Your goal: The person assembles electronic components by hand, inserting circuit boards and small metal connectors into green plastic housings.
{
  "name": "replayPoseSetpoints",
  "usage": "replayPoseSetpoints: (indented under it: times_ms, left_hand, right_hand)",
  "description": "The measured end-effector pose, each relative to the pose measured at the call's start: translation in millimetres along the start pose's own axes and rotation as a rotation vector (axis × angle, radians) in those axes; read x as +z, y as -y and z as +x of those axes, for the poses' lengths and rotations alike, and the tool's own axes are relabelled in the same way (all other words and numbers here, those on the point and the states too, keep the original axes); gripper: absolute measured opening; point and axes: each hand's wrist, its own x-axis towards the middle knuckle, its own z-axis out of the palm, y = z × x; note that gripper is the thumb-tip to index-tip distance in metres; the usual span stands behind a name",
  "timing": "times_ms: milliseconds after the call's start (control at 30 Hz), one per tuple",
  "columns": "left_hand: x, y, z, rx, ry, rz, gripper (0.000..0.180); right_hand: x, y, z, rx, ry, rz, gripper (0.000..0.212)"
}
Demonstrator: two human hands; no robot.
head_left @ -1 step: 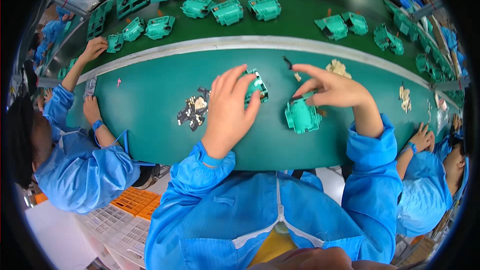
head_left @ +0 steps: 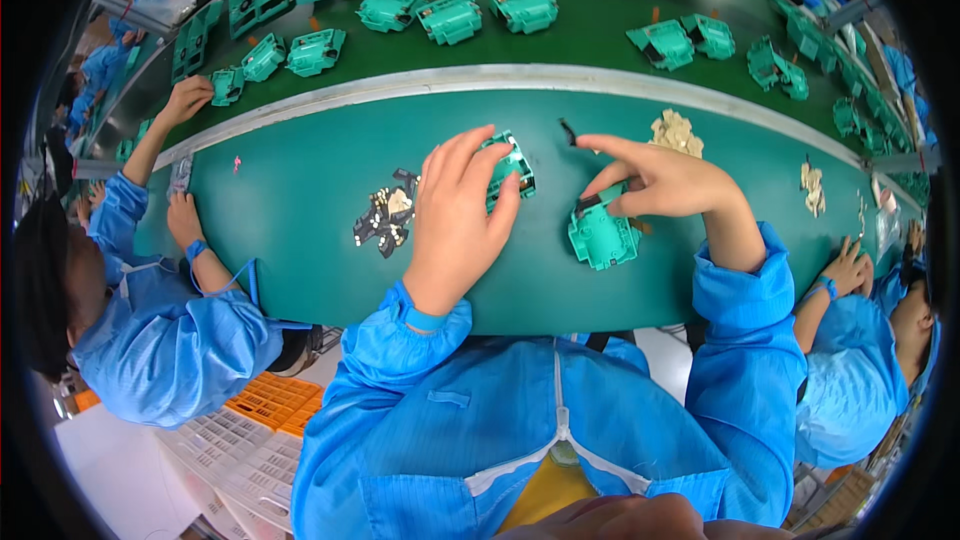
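My left hand is closed round a small teal plastic housing, its thumb and index finger on the near side; the rest is behind my fingers. My right hand grips a second teal housing at its far edge with thumb and a bent finger. A dark piece shows at that edge beside the fingertips. The right index finger stretches forward to a thin black part; whether it touches cannot be told. Left of my left hand lies a pile of black parts with beige bits.
A heap of beige pieces lies beyond my right hand. Past a pale rail, several teal housings stand on the green belt. Co-workers in blue sit at left and right, a left co-worker's hand reaching over the rail.
The housing under my right hand has tipped a little, showing more of its inside. My right index finger is nearer the black part. My left hand has hardly moved.
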Motion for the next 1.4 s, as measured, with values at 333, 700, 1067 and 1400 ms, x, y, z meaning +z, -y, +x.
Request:
replayPoseSetpoints:
  times_ms: [333, 700, 1067, 1400]
  left_hand:
    - [31.1, -55.3, -22.8, 0.262, 0.454, -0.309, 0.057]
    - [39.3, -70.7, -39.4, 0.163, 0.429, -0.086, 0.072]
    - [53.9, -71.7, -49.3, -0.012, 0.416, -0.334, 0.063]
    - [59.5, -75.6, -54.3, -0.045, 0.360, -0.330, 0.057]
  right_hand:
    - [57.3, -36.5, -56.4, -0.316, -0.840, 0.330, 0.015]
    - [141.7, -73.2, -82.6, -0.101, -0.810, 0.713, 0.019]
    - [135.6, -64.9, -77.2, -0.032, -0.737, 0.673, 0.025]
    - [142.1, -60.7, -73.9, -0.024, -0.813, 0.581, 0.024]
